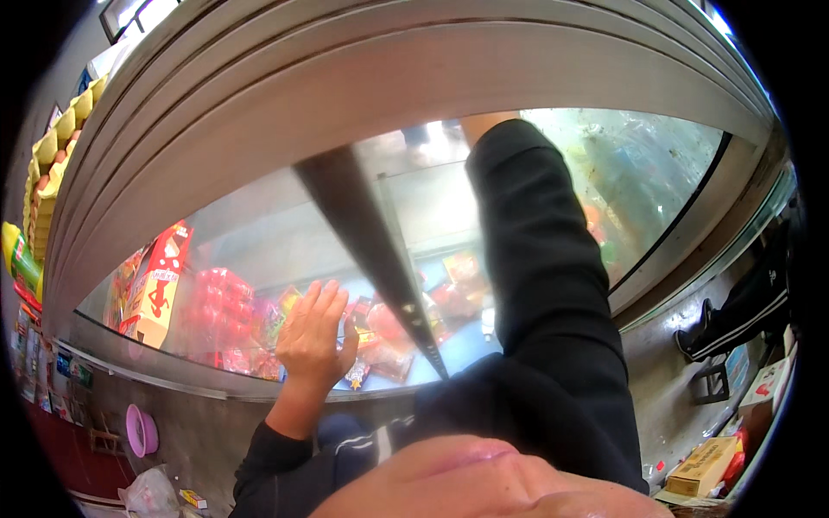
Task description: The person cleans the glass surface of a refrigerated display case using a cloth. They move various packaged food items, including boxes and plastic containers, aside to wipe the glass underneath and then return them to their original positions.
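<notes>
Head view: I find the left hand (313,341) laid flat at the glass of the display case (268,220), fingers extended, thumb apart, gripping nothing. The right arm, in a black sleeve (548,242), reaches to the far side, its wrist passing behind the broad metal rim (414,73). The right hand is hidden, so I cannot tell its opening or whether it has hold of anything. Behind the glass I note pink-red packages (223,302) left of the left hand, a red and tan box (164,285) farther left, and clear plastic (639,173) right of the sleeve. A purple basin (142,431) stands near left.
</notes>
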Demonstrator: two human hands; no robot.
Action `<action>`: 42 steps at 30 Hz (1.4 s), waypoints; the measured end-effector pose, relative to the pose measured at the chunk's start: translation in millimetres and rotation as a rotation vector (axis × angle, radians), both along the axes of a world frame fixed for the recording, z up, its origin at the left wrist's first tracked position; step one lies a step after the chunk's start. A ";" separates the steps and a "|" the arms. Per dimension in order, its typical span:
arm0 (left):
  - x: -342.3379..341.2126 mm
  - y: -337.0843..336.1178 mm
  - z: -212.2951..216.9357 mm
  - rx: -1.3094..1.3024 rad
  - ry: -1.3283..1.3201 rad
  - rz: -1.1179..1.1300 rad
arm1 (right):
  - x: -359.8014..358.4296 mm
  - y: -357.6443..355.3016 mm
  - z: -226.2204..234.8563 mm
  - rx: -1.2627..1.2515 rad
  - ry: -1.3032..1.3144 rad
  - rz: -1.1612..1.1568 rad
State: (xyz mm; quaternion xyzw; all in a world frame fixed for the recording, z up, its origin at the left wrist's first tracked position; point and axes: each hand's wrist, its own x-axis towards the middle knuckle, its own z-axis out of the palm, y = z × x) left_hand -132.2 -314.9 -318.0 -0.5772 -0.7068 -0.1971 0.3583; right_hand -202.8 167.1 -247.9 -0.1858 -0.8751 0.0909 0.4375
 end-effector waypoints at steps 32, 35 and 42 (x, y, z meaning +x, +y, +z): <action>-2.8 -10.2 -4.4 0.015 -0.081 -0.024 | 135.5 -52.8 0.4 -0.998 0.738 0.102; -8.5 -9.5 -9.0 0.054 -0.080 -0.050 | 167.0 -103.0 16.2 -0.934 0.760 0.182; -9.6 -13.8 -18.1 0.026 -0.137 -0.082 | 254.4 -219.1 18.8 -0.704 0.734 0.214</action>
